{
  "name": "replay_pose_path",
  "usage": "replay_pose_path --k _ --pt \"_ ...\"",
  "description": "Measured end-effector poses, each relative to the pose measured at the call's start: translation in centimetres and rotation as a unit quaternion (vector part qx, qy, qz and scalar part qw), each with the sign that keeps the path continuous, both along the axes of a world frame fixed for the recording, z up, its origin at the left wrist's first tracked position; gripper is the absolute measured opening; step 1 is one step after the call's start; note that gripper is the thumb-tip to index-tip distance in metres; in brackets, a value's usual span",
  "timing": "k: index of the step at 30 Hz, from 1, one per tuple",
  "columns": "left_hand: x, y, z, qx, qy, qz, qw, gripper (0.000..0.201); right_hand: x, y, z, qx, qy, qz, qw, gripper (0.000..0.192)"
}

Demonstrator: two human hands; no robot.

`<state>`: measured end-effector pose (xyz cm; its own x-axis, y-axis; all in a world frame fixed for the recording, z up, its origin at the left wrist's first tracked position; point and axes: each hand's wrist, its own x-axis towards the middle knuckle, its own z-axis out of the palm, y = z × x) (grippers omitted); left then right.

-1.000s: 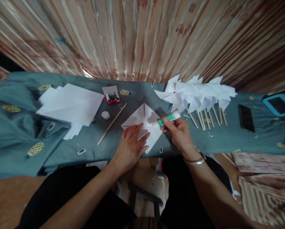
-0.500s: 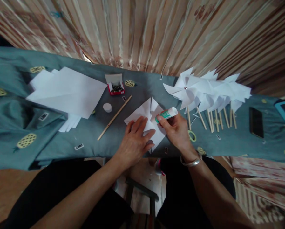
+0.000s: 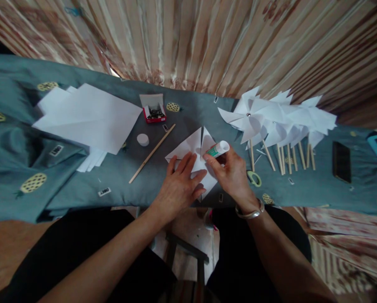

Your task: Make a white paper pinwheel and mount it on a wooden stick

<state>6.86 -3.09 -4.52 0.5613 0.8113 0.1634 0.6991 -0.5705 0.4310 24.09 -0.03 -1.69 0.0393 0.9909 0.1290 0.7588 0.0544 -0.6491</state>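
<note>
A white square of paper (image 3: pixel 188 141) with slits cut in from its corners lies on the cloth in front of me. Spread fingers of my left hand (image 3: pixel 181 183) rest on it and press it down. My right hand (image 3: pixel 230 170) is closed round a green and white glue stick (image 3: pixel 218 149), tilted with its lower end at the middle of the paper; the tip is hidden by my fingers. Left of the paper lie a wooden stick (image 3: pixel 152 153) and a white round cap (image 3: pixel 142 139).
An open red box of metal pins (image 3: pixel 154 112) stands behind. At left are stacked paper sheets (image 3: pixel 90 113); at right, several paper pinwheels (image 3: pixel 249 113) on sticks, green-handled scissors (image 3: pixel 254 178) and a dark phone (image 3: pixel 341 162). A pleated curtain (image 3: pixel 182 46) hangs behind the table.
My right hand has shifted the glue stick slightly left and down, close over the paper's middle. My left hand stays on the paper. The view has moved a little.
</note>
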Motion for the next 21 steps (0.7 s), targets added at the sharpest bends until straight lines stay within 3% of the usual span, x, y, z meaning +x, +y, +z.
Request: replay_pose_path --k 21 --pt "0.14 0.02 0.19 -0.029 0.001 0.005 1.0 0.045 -0.77 0.34 0.37 -0.015 -0.031 0.037 0.999 0.035"
